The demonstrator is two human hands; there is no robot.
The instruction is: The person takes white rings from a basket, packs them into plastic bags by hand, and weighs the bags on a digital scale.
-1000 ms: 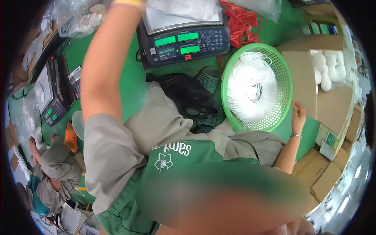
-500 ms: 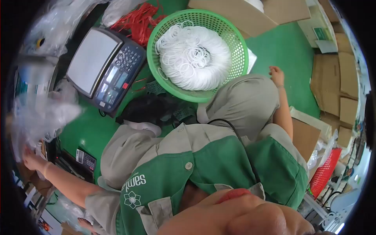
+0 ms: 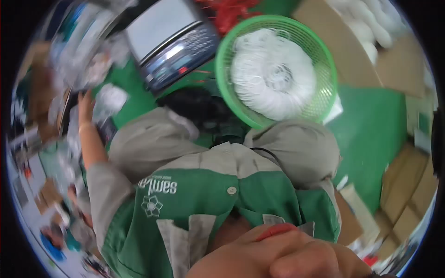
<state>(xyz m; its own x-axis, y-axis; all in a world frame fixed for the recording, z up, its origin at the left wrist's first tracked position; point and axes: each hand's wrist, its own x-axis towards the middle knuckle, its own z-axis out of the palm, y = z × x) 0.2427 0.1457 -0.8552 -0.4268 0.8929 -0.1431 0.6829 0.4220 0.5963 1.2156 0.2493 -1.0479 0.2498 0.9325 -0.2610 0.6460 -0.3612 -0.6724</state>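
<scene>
A clear plastic bag with something whitish in it is right beside my left hand, ahead of my left knee. The blur hides my fingers, so I can't tell whether they grip it. My right hand is out of sight; its state I can't tell. Beyond the bag sits the scale, then the green basket of white rings, near red strips.
</scene>
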